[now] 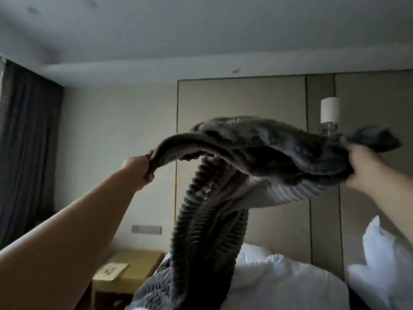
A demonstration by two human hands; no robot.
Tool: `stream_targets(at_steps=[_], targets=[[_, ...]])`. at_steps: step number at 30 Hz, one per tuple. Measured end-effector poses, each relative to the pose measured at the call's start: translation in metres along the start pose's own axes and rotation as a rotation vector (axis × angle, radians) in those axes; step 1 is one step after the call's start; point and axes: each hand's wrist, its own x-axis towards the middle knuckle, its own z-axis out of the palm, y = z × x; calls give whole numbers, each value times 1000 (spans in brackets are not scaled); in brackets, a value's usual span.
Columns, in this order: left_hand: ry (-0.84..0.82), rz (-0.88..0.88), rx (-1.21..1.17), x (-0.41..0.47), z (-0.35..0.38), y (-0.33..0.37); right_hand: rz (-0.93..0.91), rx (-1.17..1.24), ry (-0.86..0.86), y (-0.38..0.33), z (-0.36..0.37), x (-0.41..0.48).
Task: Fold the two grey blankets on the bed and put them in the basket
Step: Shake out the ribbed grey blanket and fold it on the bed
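Pinching one grey blanket [257, 151] by its edge in your left grip [139, 168], you clutch its bunched folds in your blurred right grip [363, 170], hanging end cut off below.

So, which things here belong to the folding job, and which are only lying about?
Job: grey blanket, gripped by left hand and right hand; bed. No basket in view.
Lying about: pillows, nightstand, card on it, wall lamp, curtain.

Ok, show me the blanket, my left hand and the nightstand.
blanket [257, 151]: head view, on the dark bunched fold at the top.
left hand [138, 168]: head view, on the back of the fist gripping the blanket's edge.
nightstand [143, 262]: head view, on its bare wooden top.
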Motion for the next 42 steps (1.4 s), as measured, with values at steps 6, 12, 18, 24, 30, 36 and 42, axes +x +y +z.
stream_targets(at_steps=[6, 12, 18, 24, 30, 36, 42], targets=[[173, -103, 137, -28, -51, -108, 148, 40, 423, 92, -80, -50], [264, -281, 209, -87, -102, -245, 354, -215, 544, 210, -132, -109], [209, -567, 461, -195, -149, -350, 729, -515, 552, 320, -164, -206], [89, -876, 683, -316, -187, -408, 961, -687, 558, 386, -197, -324], [32, -794, 624, -359, -199, -393, 723, -765, 627, 355, -201, -343], [51, -786, 829, -442, -210, -395, 642, -1131, 470, 361, -206, -387], [-95, -898, 1113, -578, -239, -408, 1136, -1394, 150, 393, -276, -506]])
